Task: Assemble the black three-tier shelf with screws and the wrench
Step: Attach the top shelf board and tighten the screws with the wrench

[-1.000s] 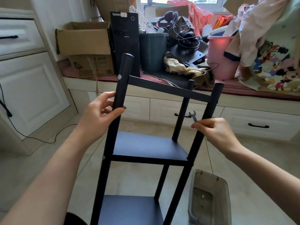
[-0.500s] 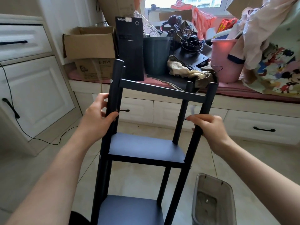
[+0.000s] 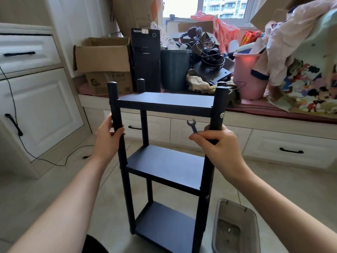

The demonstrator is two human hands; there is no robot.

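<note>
My left hand point(image 3: 106, 138) grips a round matte-black shelf point(image 3: 165, 162) post; my right hand point(image 3: 219, 146) grips another post, pinching the flat metal wrench point(image 3: 193, 125).

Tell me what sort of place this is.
Most likely a room at home used for storage: a cluttered window seat with built-in drawers, a cardboard box, and a cartoon-print cloth heaped by the window.

Open floor is seen left of the left hand point(image 3: 107, 138). Below the right hand point(image 3: 218, 145), passage is blocked by a clear bin point(image 3: 237, 229); ahead, by the cluttered window bench point(image 3: 273, 110).
</note>
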